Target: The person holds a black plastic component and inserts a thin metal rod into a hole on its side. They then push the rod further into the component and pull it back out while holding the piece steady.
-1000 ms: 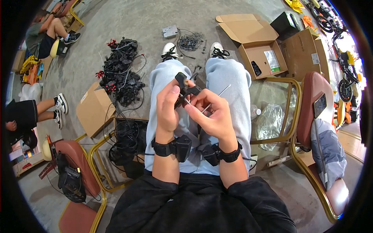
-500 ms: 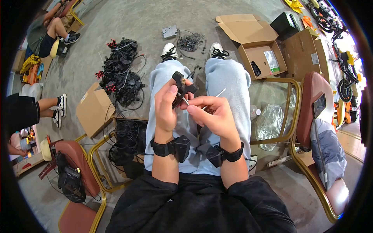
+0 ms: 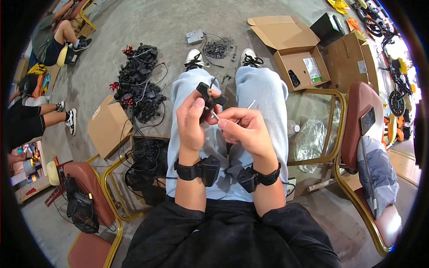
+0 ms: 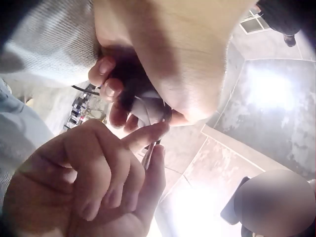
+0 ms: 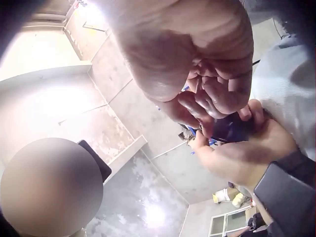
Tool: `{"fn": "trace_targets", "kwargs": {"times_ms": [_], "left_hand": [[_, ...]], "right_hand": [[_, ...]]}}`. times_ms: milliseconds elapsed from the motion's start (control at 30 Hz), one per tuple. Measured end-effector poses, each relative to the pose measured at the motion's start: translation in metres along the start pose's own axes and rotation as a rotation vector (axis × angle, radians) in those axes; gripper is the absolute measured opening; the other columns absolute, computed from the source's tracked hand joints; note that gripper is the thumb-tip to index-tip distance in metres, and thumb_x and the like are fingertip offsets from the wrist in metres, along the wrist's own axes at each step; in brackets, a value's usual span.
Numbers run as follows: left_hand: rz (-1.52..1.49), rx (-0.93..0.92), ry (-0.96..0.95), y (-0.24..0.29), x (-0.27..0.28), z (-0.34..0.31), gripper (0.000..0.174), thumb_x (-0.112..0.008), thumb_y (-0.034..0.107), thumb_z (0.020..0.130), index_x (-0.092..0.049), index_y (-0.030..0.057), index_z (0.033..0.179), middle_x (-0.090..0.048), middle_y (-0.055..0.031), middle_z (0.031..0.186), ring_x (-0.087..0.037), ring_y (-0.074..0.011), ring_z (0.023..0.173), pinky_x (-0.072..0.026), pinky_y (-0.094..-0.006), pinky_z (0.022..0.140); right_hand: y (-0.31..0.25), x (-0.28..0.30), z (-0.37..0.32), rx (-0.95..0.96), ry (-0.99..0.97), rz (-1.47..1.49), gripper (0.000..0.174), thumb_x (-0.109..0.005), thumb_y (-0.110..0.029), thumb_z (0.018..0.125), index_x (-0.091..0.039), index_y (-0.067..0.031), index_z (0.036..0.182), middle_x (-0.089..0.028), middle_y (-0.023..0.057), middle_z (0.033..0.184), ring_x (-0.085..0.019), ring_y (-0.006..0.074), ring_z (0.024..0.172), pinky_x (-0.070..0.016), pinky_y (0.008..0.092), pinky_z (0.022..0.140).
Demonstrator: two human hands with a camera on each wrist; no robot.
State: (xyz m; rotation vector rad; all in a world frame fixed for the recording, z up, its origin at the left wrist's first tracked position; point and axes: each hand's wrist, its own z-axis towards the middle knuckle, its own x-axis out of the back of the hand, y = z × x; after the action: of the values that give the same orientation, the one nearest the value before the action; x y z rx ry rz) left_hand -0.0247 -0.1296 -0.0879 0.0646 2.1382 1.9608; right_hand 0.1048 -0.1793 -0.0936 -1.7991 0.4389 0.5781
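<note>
My left hand (image 3: 191, 127) holds a black plastic part (image 3: 203, 90) with a knob-like arm at its top, fingers wrapped round its far side. Between thumb and fingers, my right hand (image 3: 250, 134) pinches a thin silver hex key (image 3: 252, 104). One length of the key sticks up to the right past the knuckles, and a short end meets the black part's lower side. Its bend is hidden in the fingers. In the left wrist view, the right fingertips (image 4: 159, 129) sit close against the black part. Both hands are over my lap.
A heap of black parts and cables (image 3: 140, 85) lies on the floor at left. Ahead are a grey metal box (image 3: 195, 36) and a small pile of dark bits (image 3: 219, 48). An open carton (image 3: 286, 53) stands at right, beside a chair (image 3: 364, 107). Two people are at far left.
The hex key's long end has swung left and more upright as the right fingers shifted their grip. The left hand has barely moved. At far left, a person's legs have changed place.
</note>
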Motion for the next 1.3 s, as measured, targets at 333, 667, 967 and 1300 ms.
{"fn": "trace_targets", "kwargs": {"times_ms": [333, 667, 967, 1300], "left_hand": [[-0.039, -0.072, -0.079, -0.002, 0.0, 0.0, 0.036, -0.039, 0.029, 0.086, -0.059, -0.0009, 0.091, -0.058, -0.0047, 0.077, -0.054, -0.008, 0.066, -0.037, -0.0186, 0.054], [0.074, 0.0, 0.024, -0.003, -0.001, 0.002, 0.039, -0.04, 0.033, 0.083, -0.059, -0.0005, 0.092, -0.056, -0.0048, 0.068, -0.047, -0.0065, 0.055, -0.0347, -0.0179, 0.049], [0.074, -0.018, -0.037, -0.003, 0.003, 0.0, 0.044, -0.04, 0.035, 0.08, -0.059, -0.0028, 0.089, -0.056, -0.0063, 0.071, -0.051, -0.0102, 0.057, -0.0374, -0.0205, 0.05], [-0.001, -0.036, -0.088, -0.002, 0.002, 0.0, 0.036, -0.038, 0.027, 0.084, -0.059, -0.0013, 0.091, -0.057, -0.0041, 0.07, -0.048, -0.0064, 0.058, -0.034, -0.0191, 0.051]], "right_hand": [[-0.004, 0.001, -0.001, -0.09, -0.081, 0.145, 0.014, -0.06, -0.009, 0.083, -0.063, 0.0028, 0.088, -0.047, -0.0026, 0.057, -0.038, 0.0041, 0.046, -0.0277, 0.0193, 0.041], [-0.004, -0.003, -0.003, 0.299, 0.165, -0.597, 0.011, -0.062, -0.009, 0.08, -0.063, 0.0, 0.086, -0.053, -0.0067, 0.066, -0.041, 0.0001, 0.051, -0.0306, 0.0166, 0.045], [-0.009, 0.004, -0.002, -0.072, -0.05, 0.047, 0.012, -0.059, -0.009, 0.083, -0.062, 0.0025, 0.087, -0.046, -0.0046, 0.058, -0.035, 0.0019, 0.048, -0.0252, 0.0186, 0.043], [-0.007, 0.003, 0.0, -0.078, -0.056, 0.039, 0.014, -0.057, -0.01, 0.085, -0.062, 0.0034, 0.088, -0.043, -0.0039, 0.055, -0.035, 0.0035, 0.047, -0.0261, 0.0191, 0.043]]}}
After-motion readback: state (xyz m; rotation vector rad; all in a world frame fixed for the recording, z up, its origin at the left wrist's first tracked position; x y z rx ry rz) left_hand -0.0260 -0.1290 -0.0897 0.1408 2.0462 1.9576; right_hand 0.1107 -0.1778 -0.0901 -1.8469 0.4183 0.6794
